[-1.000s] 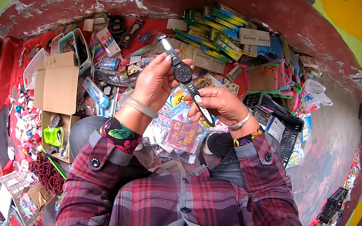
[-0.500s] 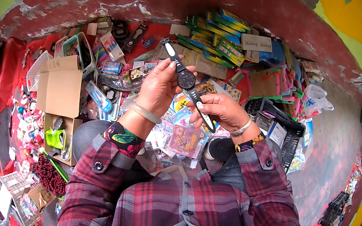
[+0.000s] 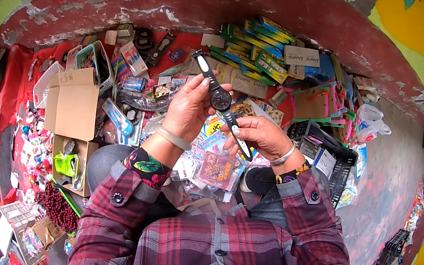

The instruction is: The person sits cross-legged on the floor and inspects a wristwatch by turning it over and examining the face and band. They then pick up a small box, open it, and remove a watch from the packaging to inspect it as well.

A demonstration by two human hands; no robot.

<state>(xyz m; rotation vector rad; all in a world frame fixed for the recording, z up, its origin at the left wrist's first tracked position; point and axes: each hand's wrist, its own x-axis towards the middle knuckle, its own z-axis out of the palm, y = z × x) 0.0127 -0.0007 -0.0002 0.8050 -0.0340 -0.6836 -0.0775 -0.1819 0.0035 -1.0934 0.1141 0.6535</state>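
Observation:
A black wristwatch (image 3: 221,100) with a dark round dial and white patches on its strap is stretched out slantwise in front of me. My left hand (image 3: 187,106) is closed on it, thumb against the upper strap beside the case. The lower strap is pinched between the thumb and fingers of my right hand (image 3: 267,140). Beneath both hands lies a pile of colourful packets, with a pink-brown flat packet (image 3: 216,169) on top near my knees.
An opened cardboard box (image 3: 72,102) with a bright green item stands left, near plastic baskets (image 3: 93,63). Ahead, yellow-green boxes (image 3: 255,46) are stacked against the red wall. A black crate (image 3: 341,155) sits right of my hands. Dark red beads (image 3: 58,206) lie lower left.
The whole view has shifted slightly, so the scene sits a little lower. Both hands keep the same hold on the wristwatch, which stays slanted much as before.

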